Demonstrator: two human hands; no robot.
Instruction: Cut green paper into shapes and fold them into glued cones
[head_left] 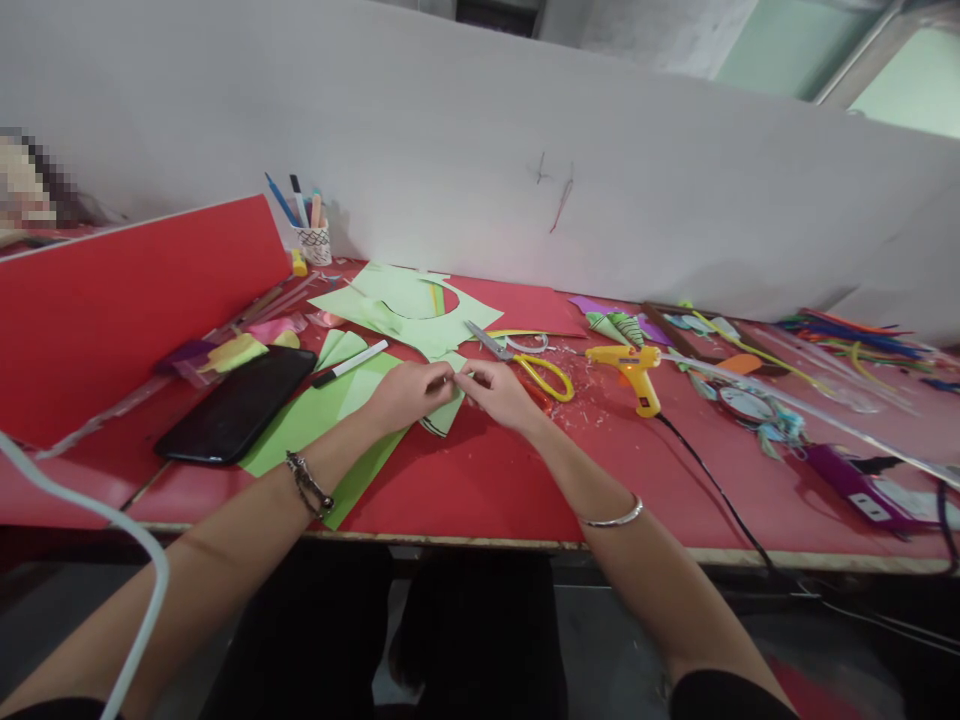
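Observation:
Both hands meet over the middle of the red table [480,490], pinching a small light green paper piece [442,415] with dark lines along its lower edge. My left hand [411,393] is closed at the paper's top, its fingertips close to those of my right hand [496,392], which is also closed on it. Just beyond the right hand lie scissors [551,375] with yellow handles. Green paper sheets [300,430] lie under my left forearm, with a white marker [351,363] above them. A cut light green sheet [405,300] with a round hole lies behind the hands.
A yellow glue gun [634,372] with a black cord stands to the right. A black phone [236,408] lies left, near a red board [142,300]. A pen cup [313,243] stands by the wall. At right are a purple power strip [855,485] and colourful pipe cleaners [855,335].

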